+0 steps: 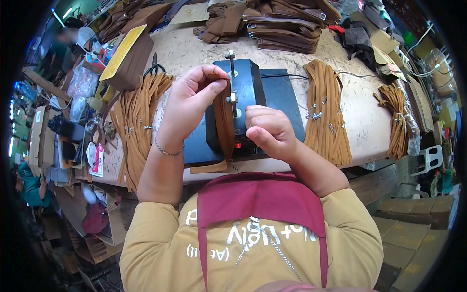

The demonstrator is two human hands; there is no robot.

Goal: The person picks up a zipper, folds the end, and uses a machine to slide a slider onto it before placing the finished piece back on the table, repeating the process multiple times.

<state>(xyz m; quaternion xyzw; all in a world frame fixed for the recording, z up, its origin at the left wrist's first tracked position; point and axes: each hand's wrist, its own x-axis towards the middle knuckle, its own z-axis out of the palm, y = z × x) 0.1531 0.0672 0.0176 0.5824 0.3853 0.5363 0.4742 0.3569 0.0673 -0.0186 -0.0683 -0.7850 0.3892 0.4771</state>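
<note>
At the black machine (251, 92), the left hand (197, 97) partly hides the upper end of a brown strap (224, 124); the right hand's (272, 130) curled fingers conceal its palm. Right of the machine, metal fittings (316, 116) are too small to identify.

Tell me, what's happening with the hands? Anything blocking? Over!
Left hand pinching brown strap. Right hand curled at black machine, contents hidden. Strap bundles either side, seemingly not blocking.

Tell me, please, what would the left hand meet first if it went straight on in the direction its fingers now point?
Most likely the metal bar on the black machine; it appears just ahead of the left hand, though one view leaves depth unclear.
</note>
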